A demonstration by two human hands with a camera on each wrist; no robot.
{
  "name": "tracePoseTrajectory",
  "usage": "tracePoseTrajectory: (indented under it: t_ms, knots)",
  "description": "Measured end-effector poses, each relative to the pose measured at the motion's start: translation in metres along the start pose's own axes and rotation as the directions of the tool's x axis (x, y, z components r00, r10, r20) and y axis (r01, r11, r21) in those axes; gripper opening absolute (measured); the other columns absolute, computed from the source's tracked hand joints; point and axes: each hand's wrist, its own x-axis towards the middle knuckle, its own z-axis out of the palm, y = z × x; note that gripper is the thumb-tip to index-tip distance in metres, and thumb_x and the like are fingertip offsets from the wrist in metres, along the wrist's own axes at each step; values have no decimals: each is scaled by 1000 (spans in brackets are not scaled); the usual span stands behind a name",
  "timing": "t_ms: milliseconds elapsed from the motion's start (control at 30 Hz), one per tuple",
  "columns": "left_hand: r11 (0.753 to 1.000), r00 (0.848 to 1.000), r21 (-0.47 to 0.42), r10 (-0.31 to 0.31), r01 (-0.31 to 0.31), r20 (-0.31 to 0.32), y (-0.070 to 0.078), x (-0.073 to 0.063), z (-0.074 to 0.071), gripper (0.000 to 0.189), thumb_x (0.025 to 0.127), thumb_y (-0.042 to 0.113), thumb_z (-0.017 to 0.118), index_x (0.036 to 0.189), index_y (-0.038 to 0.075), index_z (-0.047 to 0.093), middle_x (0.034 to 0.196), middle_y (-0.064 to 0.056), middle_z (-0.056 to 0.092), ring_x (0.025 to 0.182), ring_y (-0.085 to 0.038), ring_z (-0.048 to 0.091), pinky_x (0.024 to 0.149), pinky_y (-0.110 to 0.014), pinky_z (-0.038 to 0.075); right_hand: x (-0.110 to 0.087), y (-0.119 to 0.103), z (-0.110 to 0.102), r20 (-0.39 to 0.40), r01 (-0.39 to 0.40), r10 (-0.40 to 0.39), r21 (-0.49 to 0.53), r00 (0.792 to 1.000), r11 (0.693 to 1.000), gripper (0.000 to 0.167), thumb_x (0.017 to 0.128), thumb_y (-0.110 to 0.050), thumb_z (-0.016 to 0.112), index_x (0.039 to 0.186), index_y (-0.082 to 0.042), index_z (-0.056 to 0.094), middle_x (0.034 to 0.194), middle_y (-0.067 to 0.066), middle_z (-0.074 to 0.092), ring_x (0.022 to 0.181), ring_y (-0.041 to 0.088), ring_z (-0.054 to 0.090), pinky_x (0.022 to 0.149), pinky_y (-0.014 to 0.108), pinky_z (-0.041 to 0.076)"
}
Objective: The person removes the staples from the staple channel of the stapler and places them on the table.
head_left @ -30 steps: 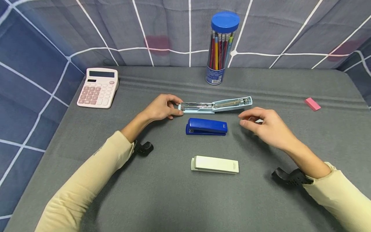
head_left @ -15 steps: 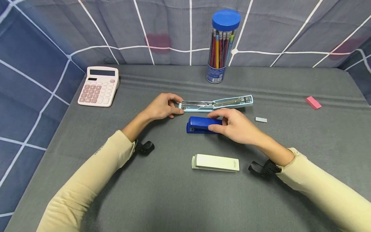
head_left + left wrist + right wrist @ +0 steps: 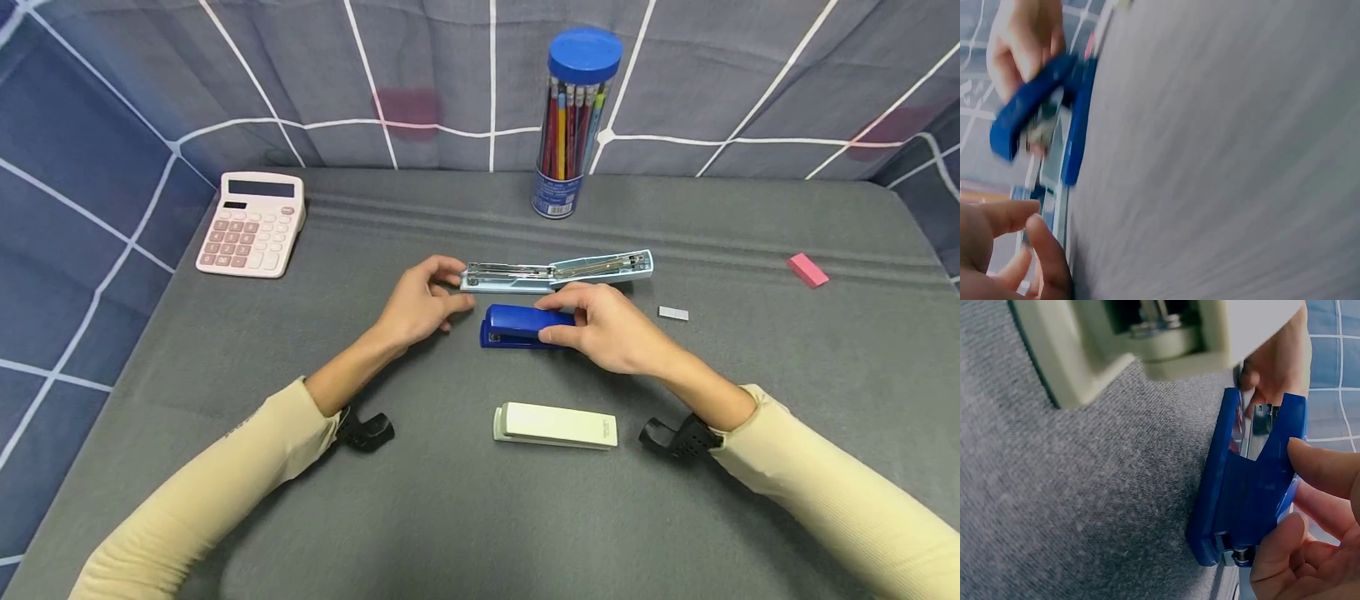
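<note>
My right hand (image 3: 611, 331) grips the right end of a blue stapler (image 3: 516, 322), thumb on the near side and fingers on the far side. The right wrist view shows its thumb and fingers against the blue body (image 3: 1244, 494). Just behind lies a light blue stapler (image 3: 506, 285), swung open with its staple channel exposed. At its left end is my left hand (image 3: 416, 307), fingers loosely bent and nothing between thumb and fingers. A cream stapler (image 3: 558, 425) lies nearer to me. A small strip of staples (image 3: 673, 313) lies right of my right hand.
A pink calculator (image 3: 252, 223) lies at the back left. Behind the staplers stands a clear tub of pencils (image 3: 570, 125) with a blue lid. A pink eraser (image 3: 807, 270) rests on the right of the grey table cover (image 3: 420, 508). Checked cloth hangs behind.
My right hand set down the strip of staples, moved left and took hold of the blue stapler. My left hand let go of the light blue stapler's end and shifted slightly nearer to me.
</note>
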Motion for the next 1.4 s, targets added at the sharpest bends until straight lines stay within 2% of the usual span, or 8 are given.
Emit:
tracePoseTrajectory:
  t_ms: [100, 233, 333, 467, 567, 833, 1033, 1400]
  knots:
    - [998, 1000, -60, -22, 23, 12, 1, -17, 6, 56, 86, 1, 74, 135, 2, 48, 115, -15, 57, 71, -19, 57, 47, -27, 54, 0, 0, 1, -6, 9, -9, 12, 1000, 1000, 25, 86, -10, 77, 111, -4, 73, 89, 3, 64, 58, 16, 48, 47, 25, 38]
    - [996, 1000, -85, 0, 2, 23, 3, -31, 12, 59, 84, 0, 75, 135, 0, 44, 118, -16, 56, 62, -19, 56, 46, -29, 54, 0, -1, 0, -14, 10, -9, 25, 1000, 1000, 26, 87, -10, 77, 111, -3, 73, 93, 5, 66, 59, 16, 48, 48, 24, 39]
    - [998, 997, -66, 9, -4, 79, 4, -35, 15, 53, 84, 2, 76, 130, -1, 50, 104, -16, 64, 55, -17, 55, 46, -29, 53, 0, 0, 0, -11, 6, -6, 27, 1000, 1000, 26, 87, -11, 76, 112, -3, 73, 95, 5, 66, 59, 17, 49, 48, 24, 39]
    - [1000, 981, -5, -6, 7, 194, 3, -34, 16, 47, 83, 6, 79, 125, 1, 58, 74, -11, 67, 48, -16, 55, 46, -28, 51, -1, 0, 0, -4, -1, 1, 26, 1000, 1000, 26, 87, -11, 76, 112, -4, 73, 96, 6, 66, 59, 19, 49, 48, 25, 39]
    - [999, 971, 49, -1, -11, 239, 3, -30, 16, 48, 82, 7, 80, 125, 2, 59, 68, -9, 65, 46, -16, 55, 46, -29, 51, -1, 0, 0, -4, -6, 6, 29, 1000, 1000, 26, 88, -12, 76, 113, -4, 73, 97, 6, 66, 59, 20, 49, 48, 25, 38]
    - [987, 955, 123, 59, -99, 289, 2, -18, 15, 41, 81, 4, 81, 119, -2, 65, 106, -11, 59, 46, -14, 56, 41, -33, 54, -2, 2, 1, -6, -10, 10, 35, 1000, 999, 26, 88, -12, 76, 113, -4, 73, 96, 6, 65, 58, 20, 48, 47, 24, 38]
    - [985, 939, 134, 60, -111, 338, 4, -11, 12, 35, 80, 5, 82, 111, -1, 68, 75, -9, 67, 42, -15, 57, 40, -28, 51, -2, 1, 1, -10, -7, 8, 39, 1000, 999, 25, 88, -12, 76, 112, -4, 73, 97, 5, 66, 58, 19, 48, 47, 24, 38]
    - [990, 932, 106, 47, -91, 360, 4, -8, 10, 30, 80, 4, 82, 106, -1, 70, 74, -7, 69, 41, -14, 57, 40, -27, 51, 11, -15, 3, 28, -46, 48, -67, 998, 997, 27, 83, -16, 79, 108, -8, 74, 86, 3, 62, 59, 16, 50, 50, 30, 41]
